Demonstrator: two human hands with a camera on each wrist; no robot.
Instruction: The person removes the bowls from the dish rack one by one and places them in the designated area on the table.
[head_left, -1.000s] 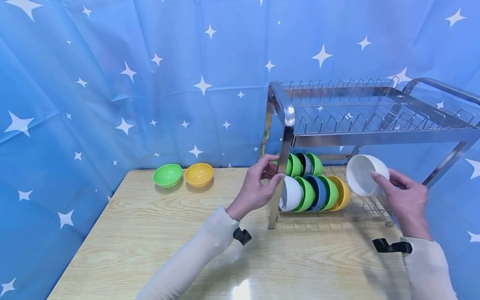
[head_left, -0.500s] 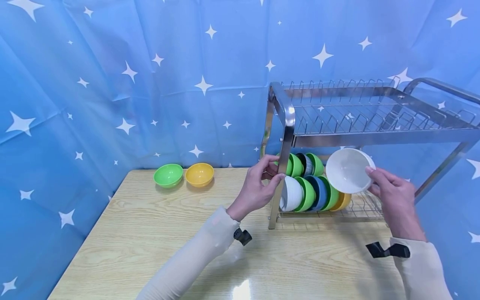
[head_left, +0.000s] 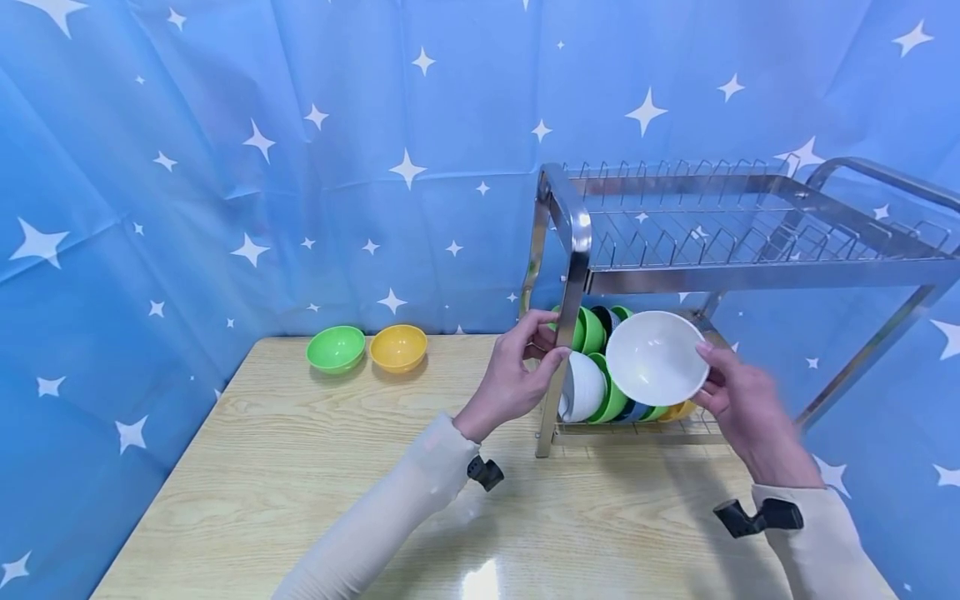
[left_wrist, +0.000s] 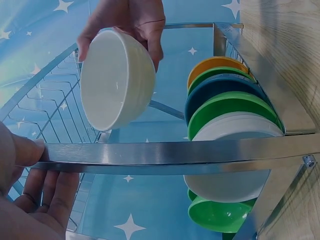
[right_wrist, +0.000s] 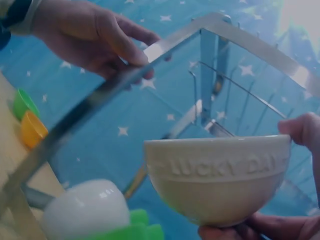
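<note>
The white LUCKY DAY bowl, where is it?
In the head view's right half, the round white bowl is in the right hand, partly hiding colourful bowls in the silver metal rack.

Right hand (head_left: 742, 408) grips a tilted white bowl (head_left: 656, 358) before the row of bowls (head_left: 583, 387) on a metal dish rack's (head_left: 757, 277) lower tier. Left hand (head_left: 516, 375) holds the left front upright (head_left: 571, 308). Green bowl (head_left: 335, 350) and yellow bowl (head_left: 399, 349) stand side by side on the wood-grain table (head_left: 262, 467).
</note>
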